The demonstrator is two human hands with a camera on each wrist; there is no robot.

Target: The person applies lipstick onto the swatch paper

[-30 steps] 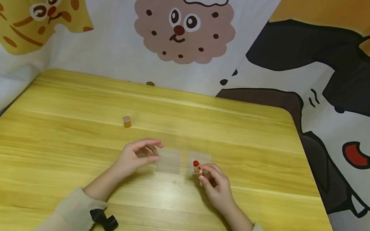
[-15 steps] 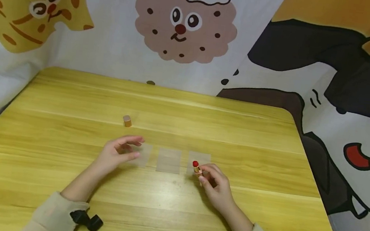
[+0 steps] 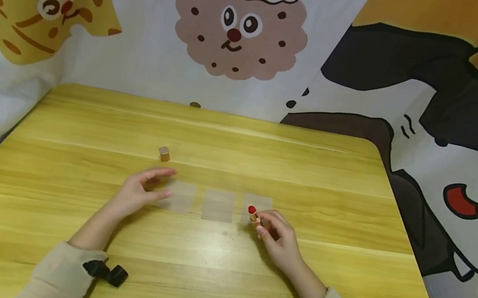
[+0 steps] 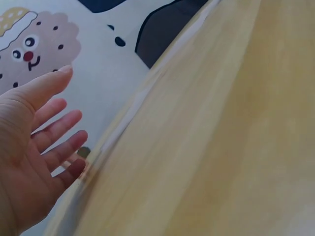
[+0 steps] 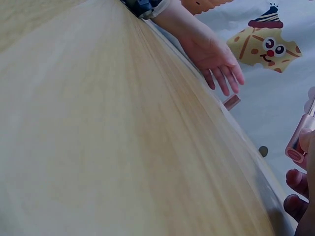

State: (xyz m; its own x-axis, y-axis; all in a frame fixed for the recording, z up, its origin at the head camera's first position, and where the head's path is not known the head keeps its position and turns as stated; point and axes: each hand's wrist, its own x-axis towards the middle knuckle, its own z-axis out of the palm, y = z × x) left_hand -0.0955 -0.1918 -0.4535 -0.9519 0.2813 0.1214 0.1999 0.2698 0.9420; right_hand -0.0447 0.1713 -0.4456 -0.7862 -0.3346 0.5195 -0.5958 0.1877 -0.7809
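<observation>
A cloth backdrop [image 3: 151,59] printed with cartoon faces hangs behind and to the right of the scene; no writing or brand can be read on it or on anything else. In front of it stands a yellow wooden table [image 3: 265,157], which fills most of the head view.

Three pale, see-through square sheets lie in a row near the table's middle: the left sheet [image 3: 182,197], the middle sheet [image 3: 218,205] and the right sheet [image 3: 261,204]. At about 11 o'clock from the left sheet, well apart from it, a small gold cap [image 3: 164,154] stands upright.

The left hand [image 3: 137,191] hovers with fingers straight and loosely spread, holding nothing, its fingertips just at the left sheet's 9 o'clock edge. The right hand [image 3: 277,236] pinches a lipstick [image 3: 253,215], whose red tip points toward 11 o'clock over the right sheet's near edge.

The left wrist view shows the open palm [image 4: 29,147] against the backdrop, which the head view hides. The right wrist view shows the lipstick's pink-gold base [image 5: 298,142] above curled fingers [image 5: 295,182], the cap lying at the table's far edge, and the left hand beyond it; the sheets cannot be made out there.
</observation>
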